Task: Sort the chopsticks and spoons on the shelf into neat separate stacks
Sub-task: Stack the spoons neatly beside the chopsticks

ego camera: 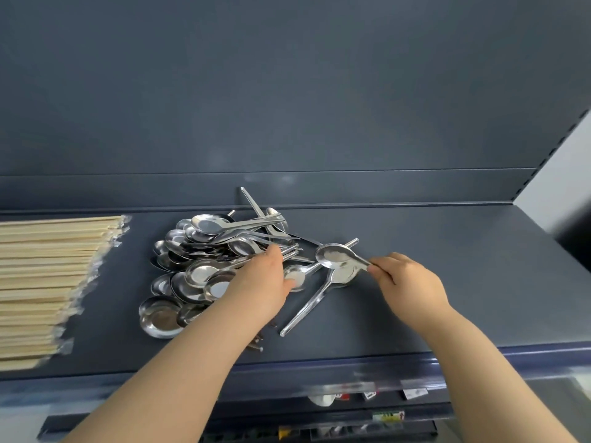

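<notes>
On the shelf (447,282), right hand (412,282) pinches a spoon (335,255) by its handle. Left hand (265,279) rests on the spoon pile (198,251), fingers maybe curled, can't tell. Chopsticks (48,282) stacked left.

Your left hand (265,279) covers the 3 o'clock side of the spoon pile (192,257) — handles vanish beneath it, and there's no telling whether your fingers grip any. A few handle tips (257,346) poke out from under that forearm, toward 6 o'clock. Your right hand (406,279) hides the handle end of the raised spoon (334,255), and its bowl covers part of the spoon beneath (343,276). At 9 o'clock the chopsticks (41,282) run off the edge. At 6 o'clock the lower shelf's labels (388,417) are blurred — unreadable.
</notes>
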A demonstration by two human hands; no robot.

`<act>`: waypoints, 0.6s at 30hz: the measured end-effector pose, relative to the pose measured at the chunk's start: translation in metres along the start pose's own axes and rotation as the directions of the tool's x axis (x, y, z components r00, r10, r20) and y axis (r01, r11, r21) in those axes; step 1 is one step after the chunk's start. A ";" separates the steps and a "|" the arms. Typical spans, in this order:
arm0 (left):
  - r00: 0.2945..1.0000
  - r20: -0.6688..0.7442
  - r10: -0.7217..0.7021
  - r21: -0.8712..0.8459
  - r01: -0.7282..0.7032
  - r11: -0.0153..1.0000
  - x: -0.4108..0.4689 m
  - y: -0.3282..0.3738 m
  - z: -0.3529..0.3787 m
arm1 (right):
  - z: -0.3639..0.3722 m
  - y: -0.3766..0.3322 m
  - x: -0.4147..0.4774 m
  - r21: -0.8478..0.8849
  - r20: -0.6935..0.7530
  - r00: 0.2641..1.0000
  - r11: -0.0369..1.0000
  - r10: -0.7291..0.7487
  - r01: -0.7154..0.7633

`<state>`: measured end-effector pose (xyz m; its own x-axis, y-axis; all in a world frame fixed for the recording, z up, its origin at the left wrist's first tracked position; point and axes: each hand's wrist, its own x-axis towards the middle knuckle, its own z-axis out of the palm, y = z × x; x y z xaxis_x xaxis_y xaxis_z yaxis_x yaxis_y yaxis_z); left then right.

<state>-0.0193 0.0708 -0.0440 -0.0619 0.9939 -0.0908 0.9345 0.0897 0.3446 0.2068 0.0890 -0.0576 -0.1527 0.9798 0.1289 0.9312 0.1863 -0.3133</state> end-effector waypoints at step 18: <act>0.967 -0.254 0.026 -0.482 -0.150 0.864 0.013 -0.021 -0.033 | 0.005 -0.059 0.032 -0.103 -0.239 0.911 0.942 -0.337 0.321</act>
<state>-0.0509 0.0841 -0.0218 -0.1250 0.9794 0.1587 0.6474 -0.0407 0.7611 0.1456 0.1095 -0.0402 -0.3735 0.8126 0.4474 0.8617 0.4825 -0.1570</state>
